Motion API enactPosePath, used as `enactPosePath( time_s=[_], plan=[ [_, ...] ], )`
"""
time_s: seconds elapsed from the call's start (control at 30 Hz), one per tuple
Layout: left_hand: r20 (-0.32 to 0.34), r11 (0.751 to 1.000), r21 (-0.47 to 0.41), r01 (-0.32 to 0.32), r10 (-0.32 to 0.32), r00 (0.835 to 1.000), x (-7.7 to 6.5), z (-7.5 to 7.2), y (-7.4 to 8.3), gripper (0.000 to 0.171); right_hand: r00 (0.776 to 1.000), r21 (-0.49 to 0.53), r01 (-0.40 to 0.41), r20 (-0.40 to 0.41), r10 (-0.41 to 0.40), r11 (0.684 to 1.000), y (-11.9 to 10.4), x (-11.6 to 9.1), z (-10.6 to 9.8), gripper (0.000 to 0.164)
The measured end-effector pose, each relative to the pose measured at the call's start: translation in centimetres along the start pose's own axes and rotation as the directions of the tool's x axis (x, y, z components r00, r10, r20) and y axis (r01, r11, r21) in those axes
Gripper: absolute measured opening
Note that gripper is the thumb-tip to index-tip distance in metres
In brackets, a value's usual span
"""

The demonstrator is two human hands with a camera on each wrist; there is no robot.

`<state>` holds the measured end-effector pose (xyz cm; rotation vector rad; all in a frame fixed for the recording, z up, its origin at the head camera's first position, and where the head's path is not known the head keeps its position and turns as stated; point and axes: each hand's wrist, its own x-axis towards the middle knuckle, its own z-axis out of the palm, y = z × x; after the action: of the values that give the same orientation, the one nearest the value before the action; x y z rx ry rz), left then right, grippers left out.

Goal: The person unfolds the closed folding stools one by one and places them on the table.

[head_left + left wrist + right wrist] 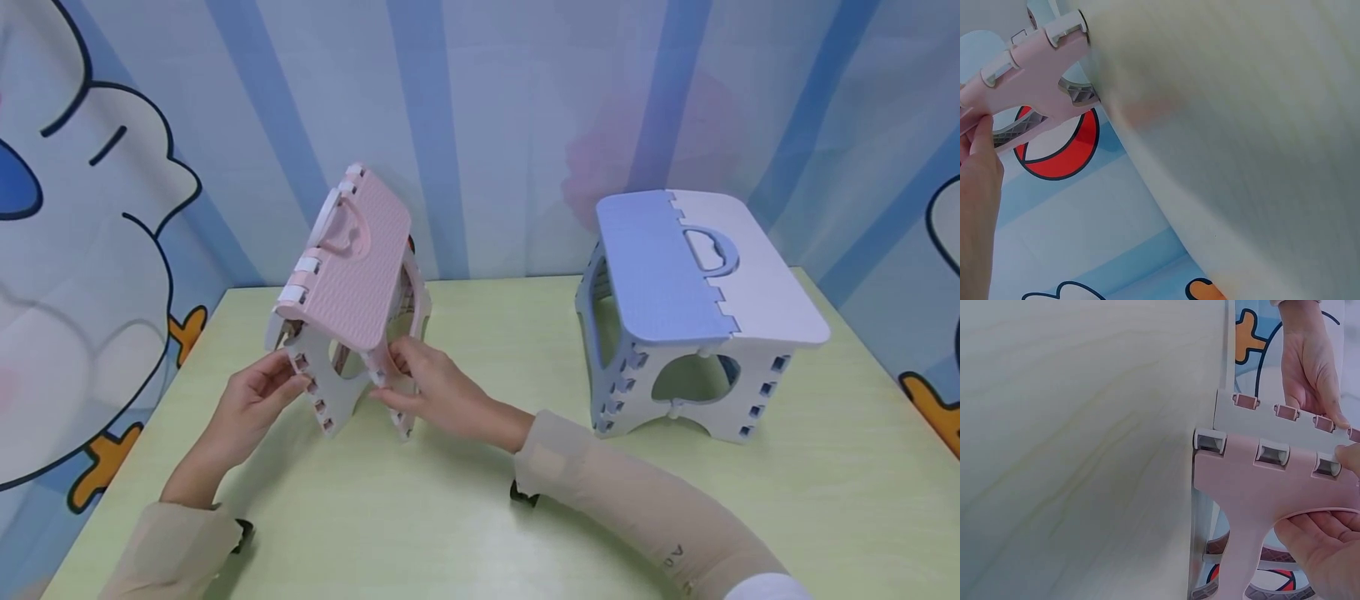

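A pink and white folding stool [360, 275] stands tilted at the left of the table, its seat creased upward along the hinge and its legs partly folded together. On its near left side my left hand [251, 408] grips the edge of a leg panel; in the left wrist view that hand [979, 181] has fingers at the panel's opening. My right hand [442, 392] holds the pink leg panel [1241, 469], with fingers curled through its cut-out and the thumb near the hinged edge, as the right wrist view shows.
A blue and white folding stool [675, 275] stands unfolded with a flat seat at the right of the table. Behind the pale green table [480, 533] hangs a striped blue cloth [495, 150] with cartoon figures.
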<state>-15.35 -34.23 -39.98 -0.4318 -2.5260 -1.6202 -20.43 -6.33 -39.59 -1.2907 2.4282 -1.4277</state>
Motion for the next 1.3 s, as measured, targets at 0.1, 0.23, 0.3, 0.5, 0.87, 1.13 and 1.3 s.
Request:
enactPosePath(
  time_s=[0.1,0.23,0.3,0.5,0.87,1.13,1.3],
  plan=[
    [0.000,1.000,-0.004,-0.004,0.004,1.000,0.0,0.0,0.0,0.044,1.000,0.004,0.008,-0.002,-0.008,1.000,0.2,-0.1,-0.1,0.033],
    [-0.004,1.000,0.003,-0.009,0.009,1.000,0.0,0.1,0.0,0.043,1.000,0.018,0.016,-0.002,-0.016,1.000,0.3,-0.3,-0.2,0.033],
    [-0.005,1.000,0.009,-0.008,0.008,1.000,0.0,0.1,0.0,0.043,1.000,0.027,0.015,0.000,-0.015,1.000,0.3,-0.4,-0.3,0.033],
    [-0.007,1.000,0.027,-0.005,0.005,1.000,0.0,0.2,0.1,0.042,1.000,0.040,0.011,0.003,-0.011,0.999,0.2,-0.7,-0.7,0.033],
    [-0.003,1.000,0.027,-0.012,0.012,1.000,-0.1,0.2,0.3,0.043,0.999,0.049,0.034,-0.006,-0.034,0.998,0.5,-1.2,-1.0,0.034],
    [0.006,0.999,0.015,-0.036,0.036,0.999,0.0,0.2,0.0,0.041,1.000,0.043,0.006,0.000,-0.006,0.999,0.6,-1.3,-1.4,0.033],
    [0.006,0.999,0.023,-0.029,0.029,1.000,-0.1,0.2,0.1,0.041,1.000,0.038,0.010,0.008,-0.011,0.999,0.6,-1.5,-1.6,0.033]
  ],
)
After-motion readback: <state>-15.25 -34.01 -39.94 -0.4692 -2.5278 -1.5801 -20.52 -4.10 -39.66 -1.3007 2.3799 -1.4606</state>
